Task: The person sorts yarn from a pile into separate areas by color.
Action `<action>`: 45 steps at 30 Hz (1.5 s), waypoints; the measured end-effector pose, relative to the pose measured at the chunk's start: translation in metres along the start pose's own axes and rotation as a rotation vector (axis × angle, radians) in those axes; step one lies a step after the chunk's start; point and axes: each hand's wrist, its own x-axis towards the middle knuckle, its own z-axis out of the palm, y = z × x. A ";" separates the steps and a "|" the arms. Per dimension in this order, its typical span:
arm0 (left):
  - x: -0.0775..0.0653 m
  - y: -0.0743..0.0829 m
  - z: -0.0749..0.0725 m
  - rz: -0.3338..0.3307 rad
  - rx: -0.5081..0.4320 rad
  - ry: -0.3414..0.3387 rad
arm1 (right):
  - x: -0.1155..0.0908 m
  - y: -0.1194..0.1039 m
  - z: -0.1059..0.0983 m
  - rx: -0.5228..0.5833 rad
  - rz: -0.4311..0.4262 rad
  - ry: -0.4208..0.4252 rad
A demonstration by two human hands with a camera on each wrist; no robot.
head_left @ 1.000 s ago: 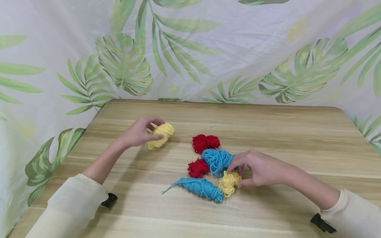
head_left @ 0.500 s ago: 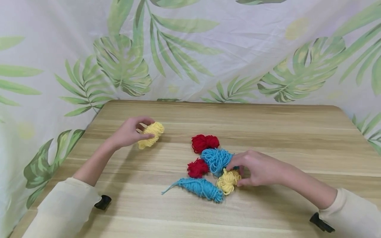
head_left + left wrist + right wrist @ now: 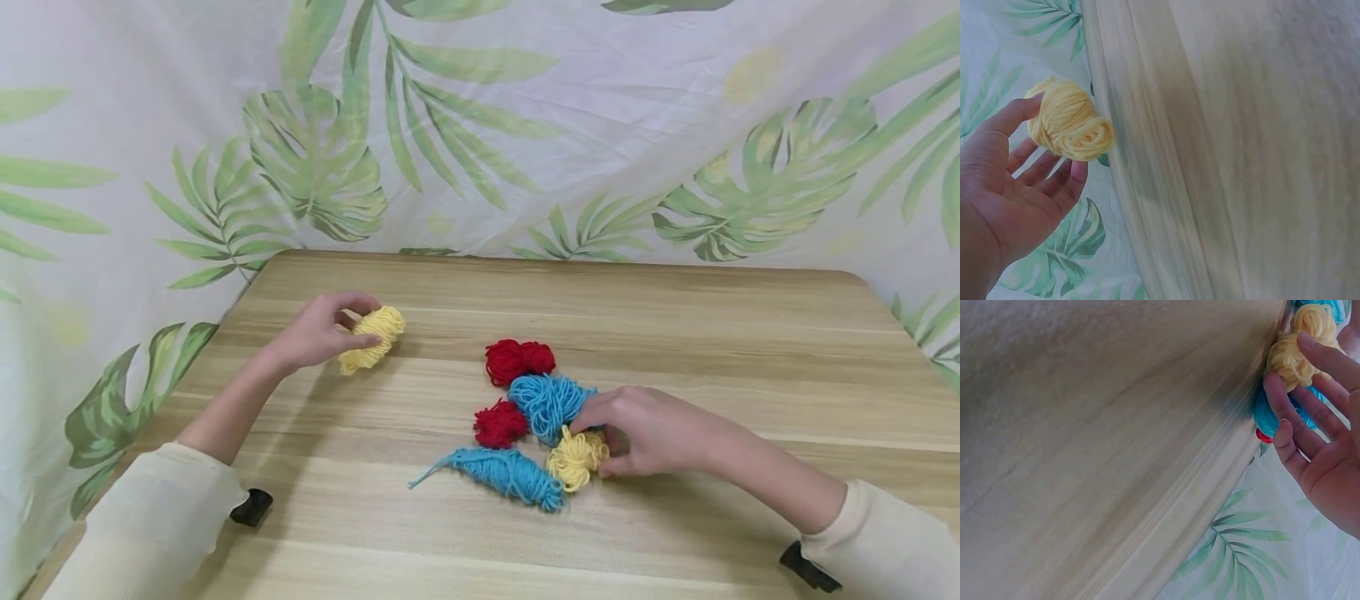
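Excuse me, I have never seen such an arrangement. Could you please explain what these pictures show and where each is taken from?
There is no machine; these are a person's bare hands. The wide picture comes from a camera on the head, the other two from cameras on the wrists. On the wooden table lie red yarn bundles, a looped blue bundle and a long blue bundle. Beside them, the right hand pinches a yellow bundle. Apart from this group, the left hand holds another yellow bundle.

Wood-grain table (image 3: 675, 325); creased white cloth (image 3: 622, 158) behind and at both sides, printed with green leaves (image 3: 315, 162).
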 end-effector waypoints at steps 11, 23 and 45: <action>-0.003 -0.005 -0.005 -0.031 -0.006 0.008 | 0.000 0.003 0.004 -0.012 0.002 0.013; -0.005 -0.012 -0.011 -0.054 0.001 0.019 | -0.001 0.005 0.005 0.077 0.053 0.020; -0.009 -0.025 -0.015 -0.100 0.044 0.017 | -0.009 0.014 -0.006 0.185 0.019 0.122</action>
